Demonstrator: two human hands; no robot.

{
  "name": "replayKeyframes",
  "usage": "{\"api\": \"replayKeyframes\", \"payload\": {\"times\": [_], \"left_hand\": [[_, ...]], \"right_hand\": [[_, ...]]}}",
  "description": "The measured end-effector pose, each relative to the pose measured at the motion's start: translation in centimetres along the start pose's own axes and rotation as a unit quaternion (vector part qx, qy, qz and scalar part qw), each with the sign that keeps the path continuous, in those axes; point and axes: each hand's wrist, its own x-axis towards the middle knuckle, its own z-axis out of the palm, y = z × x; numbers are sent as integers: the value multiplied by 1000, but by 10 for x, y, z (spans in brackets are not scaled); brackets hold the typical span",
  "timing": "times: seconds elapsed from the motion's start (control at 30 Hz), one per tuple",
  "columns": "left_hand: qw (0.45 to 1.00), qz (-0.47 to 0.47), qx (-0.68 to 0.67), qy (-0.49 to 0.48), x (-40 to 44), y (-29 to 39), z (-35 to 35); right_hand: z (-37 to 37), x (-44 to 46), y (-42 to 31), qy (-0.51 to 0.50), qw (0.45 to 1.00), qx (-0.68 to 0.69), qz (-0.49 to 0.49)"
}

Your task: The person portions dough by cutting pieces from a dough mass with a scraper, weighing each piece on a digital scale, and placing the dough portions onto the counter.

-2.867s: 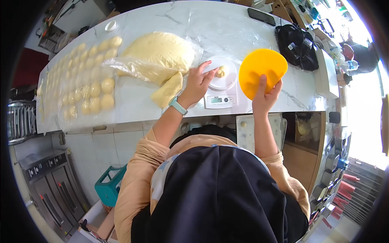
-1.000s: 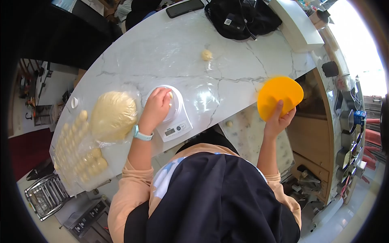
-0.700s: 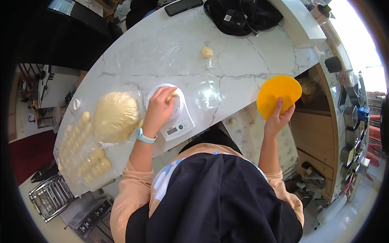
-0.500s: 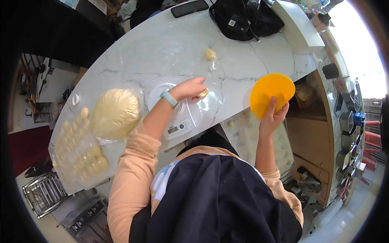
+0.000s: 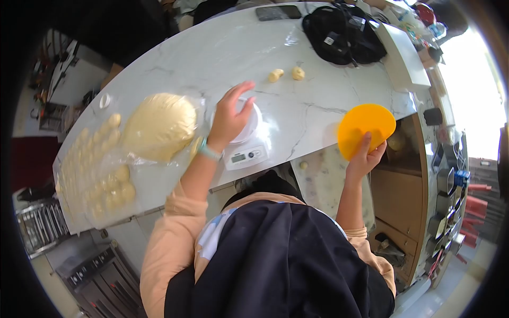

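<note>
My left hand (image 5: 231, 116) hovers above the round white plate of a kitchen scale (image 5: 246, 155), fingers stretched out and holding nothing. In my right hand (image 5: 365, 158) is a flexible yellow dough scraper (image 5: 366, 127), held up past the table's near edge at the right. Two small dough pieces (image 5: 275, 75) lie side by side farther back on the table. Left of the scale sits a large mound of dough (image 5: 164, 122) under clear plastic. A strip of dough (image 5: 195, 147) shows partly behind my left wrist.
Rows of dough balls (image 5: 108, 188) lie under plastic film at the table's left end, near a small white ring (image 5: 104, 100). Along the back are a phone (image 5: 278, 12), a black bag (image 5: 342, 34) and a white box (image 5: 404, 58). A cabinet (image 5: 397, 199) stands right.
My left hand has let go of a small dough piece, which now rests beside the other one, and has drawn back over the scale. The view has shifted slightly; my right hand still holds the scraper.
</note>
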Motion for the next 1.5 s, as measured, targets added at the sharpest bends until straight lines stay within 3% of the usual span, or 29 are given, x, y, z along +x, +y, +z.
{"api": "replayKeyframes", "payload": {"times": [0.13, 0.2, 0.27, 0.3, 0.33, 0.4, 0.43, 0.47, 0.63, 0.73, 0.83, 0.9, 0.93, 1.0, 1.03, 1.07, 1.1, 1.17, 1.2, 1.3, 1.33, 1.4, 1.43, 1.5], "left_hand": [[957, -28, 175, 229, -140, -13, -56], [915, -69, 266, 297, -197, -11, -66], [920, -167, 235, 267, -232, -13, -72], [919, -214, 215, 252, -245, -12, -75], [929, -229, 183, 226, -246, -8, -79], [942, -221, 133, 215, -257, -16, -77], [948, -215, 107, 209, -258, -17, -76], [952, -151, 79, 252, -257, -17, -71], [943, -129, 173, 254, -266, -21, -72], [951, -136, 134, 243, -269, -22, -78], [957, -189, 50, 214, -273, -25, -85], [959, -205, 19, 192, -271, -23, -90], [950, -211, -73, 220, -267, -21, -90], [889, -295, -260, 233, -251, -7, -100], [844, -333, -350, 232, -238, 0, -106], [837, -336, -385, 195, -227, -1, -109], [847, -327, -384, 166, -207, 2, -109], [868, -306, -374, 113, -161, 7, -107], [888, -250, -373, 98, -138, 9, -95], [973, -102, -186, 92, -87, -27, -46], [980, -123, -145, 59, -73, -31, -40], [994, -41, 92, -36, -53, -34, -41], [974, 1, 211, -80, -39, -30, -45], [980, -33, 187, -55, -4, -31, -43]], "right_hand": [[44, -16, -25, -98, 994, 41, -1], [79, -45, -43, -242, 965, 85, 57], [116, -80, -43, -423, 905, -24, -34], [134, -104, -56, -530, 845, -74, 13], [154, -126, -76, -623, 778, -78, 24], [185, -163, -88, -718, 674, -147, -90], [196, -174, -95, -742, 641, -159, -118], [205, -184, -101, -762, 607, -171, -146], [226, -220, -113, -800, 494, -245, -235], [217, -260, -78, -769, 534, -248, -249], [168, -285, -31, -615, 734, -70, -281], [144, -283, -20, -610, 762, -74, -206], [136, -281, -17, -605, 775, -77, -164], [138, -267, -22, -501, 848, -3, -171], [143, -255, -31, -443, 878, 34, -178], [142, -242, -37, -396, 909, 33, -125], [140, -225, -35, -343, 931, 11, -128], [136, -195, -49, -291, 955, 56, 16], [131, -181, -44, -268, 962, 49, 3], [115, -139, -24, -204, 978, 29, -22], [106, -129, -20, -190, 981, 24, -20], [90, -110, -24, -166, 986, 22, -14], [83, -100, -23, -150, 988, 16, -9], [65, -78, -17, -122, 992, 2, 8]]}}
